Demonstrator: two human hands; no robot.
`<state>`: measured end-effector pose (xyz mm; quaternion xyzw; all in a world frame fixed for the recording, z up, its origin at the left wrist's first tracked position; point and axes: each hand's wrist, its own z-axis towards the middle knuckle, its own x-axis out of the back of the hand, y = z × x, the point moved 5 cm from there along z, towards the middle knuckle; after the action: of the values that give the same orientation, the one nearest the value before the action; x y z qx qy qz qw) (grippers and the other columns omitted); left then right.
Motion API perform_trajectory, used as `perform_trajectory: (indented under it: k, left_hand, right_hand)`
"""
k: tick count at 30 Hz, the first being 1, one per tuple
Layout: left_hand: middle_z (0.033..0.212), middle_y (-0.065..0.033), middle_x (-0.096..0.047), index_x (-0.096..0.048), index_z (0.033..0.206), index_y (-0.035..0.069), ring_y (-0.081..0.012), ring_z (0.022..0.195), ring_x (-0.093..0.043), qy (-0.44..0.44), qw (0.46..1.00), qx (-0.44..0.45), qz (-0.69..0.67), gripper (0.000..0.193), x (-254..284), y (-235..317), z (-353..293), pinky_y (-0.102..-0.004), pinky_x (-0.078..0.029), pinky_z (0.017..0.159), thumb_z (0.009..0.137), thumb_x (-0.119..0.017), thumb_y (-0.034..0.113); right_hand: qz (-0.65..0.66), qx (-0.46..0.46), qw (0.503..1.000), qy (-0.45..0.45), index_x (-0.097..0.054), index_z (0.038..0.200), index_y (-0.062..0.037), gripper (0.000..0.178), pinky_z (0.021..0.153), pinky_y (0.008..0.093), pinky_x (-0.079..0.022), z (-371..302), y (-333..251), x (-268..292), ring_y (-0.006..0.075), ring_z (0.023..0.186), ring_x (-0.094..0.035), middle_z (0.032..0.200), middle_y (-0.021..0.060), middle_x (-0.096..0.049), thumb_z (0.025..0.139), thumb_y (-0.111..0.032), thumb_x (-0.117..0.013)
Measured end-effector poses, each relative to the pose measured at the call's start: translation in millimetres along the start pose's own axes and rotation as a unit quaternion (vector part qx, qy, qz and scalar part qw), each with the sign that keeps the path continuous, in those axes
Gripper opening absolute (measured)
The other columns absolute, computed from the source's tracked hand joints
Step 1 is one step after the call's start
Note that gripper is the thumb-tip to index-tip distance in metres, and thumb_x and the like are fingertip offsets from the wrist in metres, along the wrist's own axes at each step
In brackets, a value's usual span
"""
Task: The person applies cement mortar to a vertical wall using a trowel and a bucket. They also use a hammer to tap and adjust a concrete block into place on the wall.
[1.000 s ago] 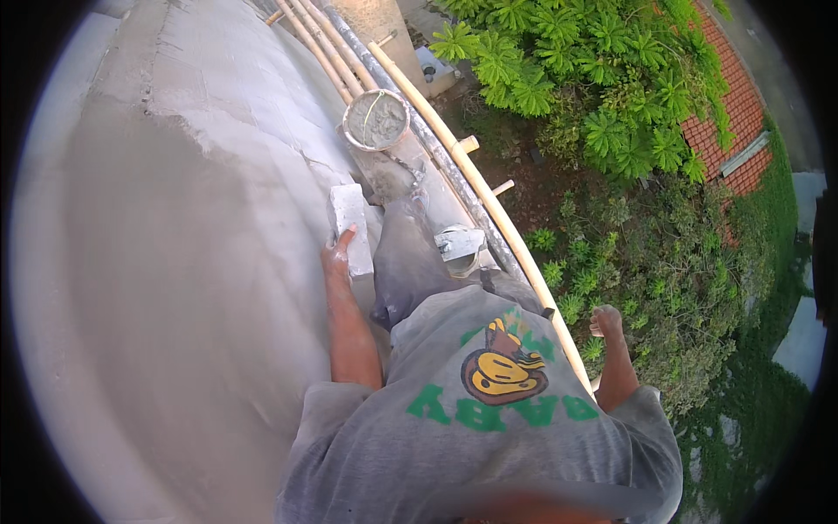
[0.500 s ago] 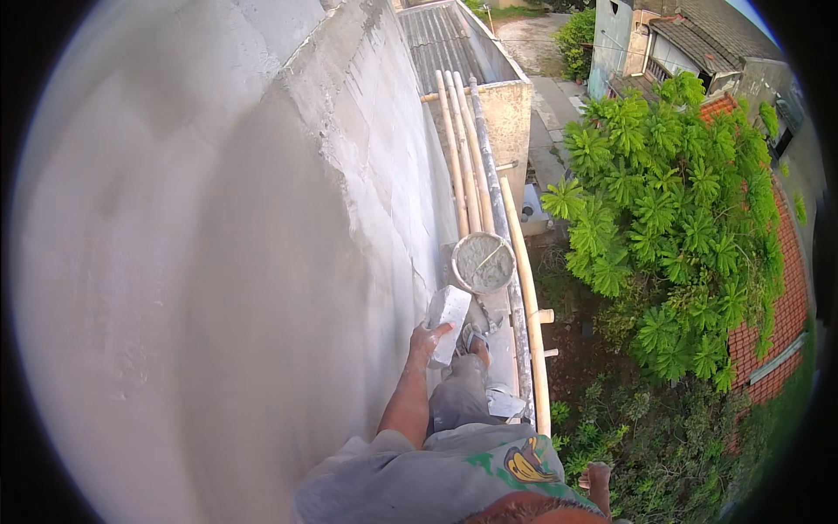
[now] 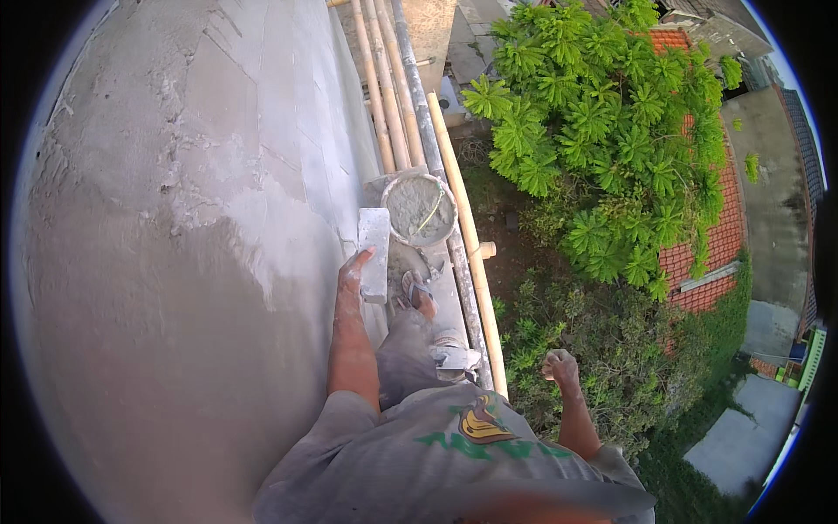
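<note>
One pale block [image 3: 374,249] was held in the left hand [image 3: 354,271], near the grey wall [image 3: 175,288] and just beside the mortar bucket [image 3: 453,212]; the right hand [image 3: 559,367] was curled into a fist.

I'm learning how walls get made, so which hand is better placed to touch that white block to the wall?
Probably the left hand: it holds the white block close beside the grey wall. The right hand is away on the other side, to the right of the bamboo pole.

A narrow platform [image 3: 447,301] carries a mortar bucket [image 3: 425,244], a sandalled foot [image 3: 419,291] and (half hidden) apparently a pail [image 3: 450,338].
</note>
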<state>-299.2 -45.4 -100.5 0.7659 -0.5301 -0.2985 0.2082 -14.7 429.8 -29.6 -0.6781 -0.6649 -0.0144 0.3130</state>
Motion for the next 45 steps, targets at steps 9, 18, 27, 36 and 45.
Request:
perform_trajectory:
  k: [9, 18, 27, 36, 45]
  left_hand:
    - [0.117, -0.0082, -0.064, -0.061, 0.125, 0.0, -0.0211, 0.106, -0.059, 0.052, 0.997, -0.013, 0.052, 0.058, 15, 54, 43, -0.0331, -0.043, 0.095, 0.079, -0.074, 0.033]
    - [0.111, -0.007, -0.067, -0.064, 0.123, 0.004, -0.0203, 0.098, -0.063, 0.052, 0.998, 0.0, 0.041, 0.056, -16, 48, 14, -0.0342, -0.048, 0.088, 0.075, -0.078, 0.03]
    - [0.115, -0.0072, -0.067, -0.06, 0.125, 0.004, -0.022, 0.102, -0.064, -0.031, 0.996, 0.061, -0.048, 0.055, -23, 82, 6, -0.0369, -0.048, 0.092, 0.083, -0.071, 0.037]
    - [0.127, -0.0126, -0.06, -0.05, 0.135, 0.006, -0.0298, 0.112, -0.06, -0.032, 0.976, -0.047, -0.212, 0.057, -25, 143, 2, -0.0467, -0.048, 0.096, 0.089, -0.061, 0.039]
    - [0.131, -0.0155, -0.057, -0.043, 0.139, 0.006, -0.0327, 0.117, -0.057, -0.198, 0.938, -0.06, -0.28, 0.06, -65, 132, 10, -0.0483, -0.046, 0.1, 0.094, -0.048, 0.045]
  right_hand:
    - [0.019, -0.056, 0.998, -0.024, -0.06, 0.106, 0.0006, 0.023, 0.059, 0.0343, -0.056, -1, 21, -47, 0.02, 0.065, -0.064, 0.087, 0.0123, -0.066, 0.093, -0.017, -0.056]
    - [-0.112, -0.118, 0.985, -0.056, -0.067, 0.086, 0.001, 0.02, 0.055, 0.037, -0.058, 27, 52, -25, 0.0241, 0.061, -0.067, 0.074, 0.0123, -0.066, 0.086, -0.017, -0.057]
    - [-0.088, 0.068, 0.993, -0.05, -0.063, 0.098, 0.0001, 0.02, 0.055, 0.0351, -0.056, 159, -161, -69, 0.0211, 0.066, -0.066, 0.079, 0.0103, -0.066, 0.087, -0.016, -0.058]
    - [0.084, 0.245, 0.905, -0.337, -0.055, 0.118, 0.0016, 0.036, 0.073, 0.0348, -0.055, 98, -373, -242, 0.0206, 0.084, -0.066, 0.099, 0.014, -0.066, 0.095, -0.025, -0.058]
    - [0.381, 0.121, 0.738, -0.543, -0.046, 0.137, -0.0057, 0.061, 0.1, 0.0464, -0.044, 52, -444, -327, 0.0294, 0.116, -0.055, 0.13, 0.013, -0.056, 0.095, -0.049, -0.053]
